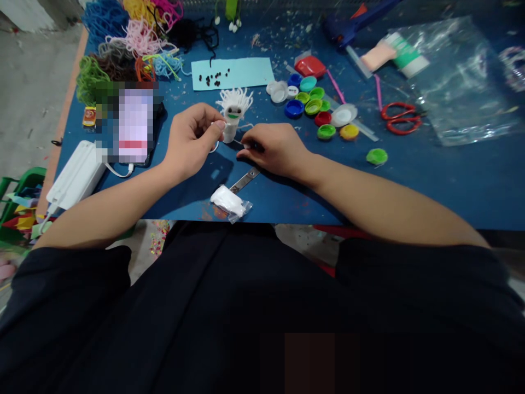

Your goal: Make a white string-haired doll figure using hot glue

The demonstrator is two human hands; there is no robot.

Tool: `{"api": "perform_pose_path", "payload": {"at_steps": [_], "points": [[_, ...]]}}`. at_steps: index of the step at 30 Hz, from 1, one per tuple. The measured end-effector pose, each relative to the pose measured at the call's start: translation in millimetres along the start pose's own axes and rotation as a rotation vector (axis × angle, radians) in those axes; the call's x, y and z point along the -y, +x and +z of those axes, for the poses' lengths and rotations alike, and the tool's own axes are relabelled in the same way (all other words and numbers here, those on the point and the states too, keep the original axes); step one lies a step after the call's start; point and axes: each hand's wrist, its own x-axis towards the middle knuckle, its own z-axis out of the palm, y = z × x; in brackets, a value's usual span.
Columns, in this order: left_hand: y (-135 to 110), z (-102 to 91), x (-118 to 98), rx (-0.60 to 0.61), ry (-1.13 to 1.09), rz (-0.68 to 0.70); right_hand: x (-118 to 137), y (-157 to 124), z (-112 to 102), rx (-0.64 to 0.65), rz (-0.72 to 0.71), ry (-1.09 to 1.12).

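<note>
A small white doll (232, 127) stands upright between my hands, with a shaggy yarn top, two dark eyes and a green mouth. At its left side, my left hand (196, 137) is closed in a pinch, thumb and fingertip against the doll's edge. White yarn (214, 146) curves out below those fingers. My right hand (279, 149), low on the doll's right, has its fingers curled and pinches a thin white strand that runs to the doll's base. Closer to me lie a packet of white clay-like material (227, 201) and a metal strip (246, 179).
Yarn bundles (135, 38) fill the back left. Black beads lie on a light-blue card (250, 74). Several coloured lids (314, 105), red scissors (402, 117), a glue gun (356, 24) and a plastic bag (459, 82) are rightward. A phone (133, 123) and white power bank (77, 175) sit left.
</note>
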Motion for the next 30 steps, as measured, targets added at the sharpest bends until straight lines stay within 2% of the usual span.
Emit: {"api": "perform_pose_path", "payload": {"at_steps": [7, 13, 15, 18, 20, 22, 26, 30], "points": [[5.3, -5.4, 1.4, 0.037, 0.005, -0.036, 2.2, -2.7, -0.5, -0.03, -0.036, -0.059], [14.1, -12.5, 12.2, 0.055, 0.023, -0.006, 6.1, -6.6, -6.6, -0.053, -0.08, -0.089], [14.0, -13.0, 12.7, 0.069, 0.032, -0.013, 10.3, -11.0, -14.5, -0.005, -0.182, -0.059], [8.2, -11.9, 5.1, 0.112, 0.032, -0.032, 24.8, -22.2, -30.6, 0.134, -0.421, 0.012], [2.1, -10.7, -3.9, 0.173, 0.033, -0.025, 39.7, -30.5, -40.5, 0.191, -0.547, 0.051], [-3.8, -9.5, -12.7, 0.26, 0.041, -0.006, 55.0, -36.8, -46.7, 0.205, -0.606, 0.057], [-11.3, -6.8, -22.5, 0.399, 0.065, 0.021, 69.1, -39.8, -46.1, 0.2, -0.587, -0.049], [-13.3, -3.9, -22.5, 0.423, 0.083, 0.046, 57.5, -35.3, -39.2, 0.136, -0.475, -0.069]]}}
